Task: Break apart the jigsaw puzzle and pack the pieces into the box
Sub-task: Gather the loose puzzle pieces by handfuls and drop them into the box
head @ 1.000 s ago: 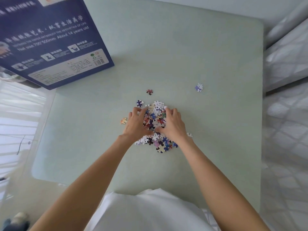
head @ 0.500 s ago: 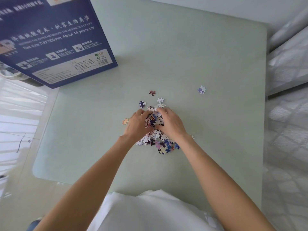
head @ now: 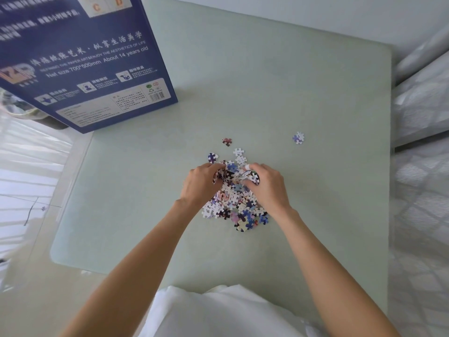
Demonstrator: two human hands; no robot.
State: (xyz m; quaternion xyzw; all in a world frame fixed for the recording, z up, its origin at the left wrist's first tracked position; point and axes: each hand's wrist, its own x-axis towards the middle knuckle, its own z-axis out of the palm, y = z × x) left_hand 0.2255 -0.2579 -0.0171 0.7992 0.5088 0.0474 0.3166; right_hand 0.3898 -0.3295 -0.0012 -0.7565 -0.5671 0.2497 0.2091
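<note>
both hands [head: 201, 183] [head: 266, 184] grip puzzle pieces [head: 233, 207] beside box [head: 80, 59].

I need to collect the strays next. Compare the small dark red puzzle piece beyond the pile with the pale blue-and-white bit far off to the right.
The small dark red puzzle piece lies close to the heap of loose jigsaw pieces; the pale blue-and-white bit lies well apart, to the right. The red one is dark; the other is mostly white and lavender-blue. The red one looks slightly smaller. Both lie flat on the pale green table, untouched by either hand.
</note>
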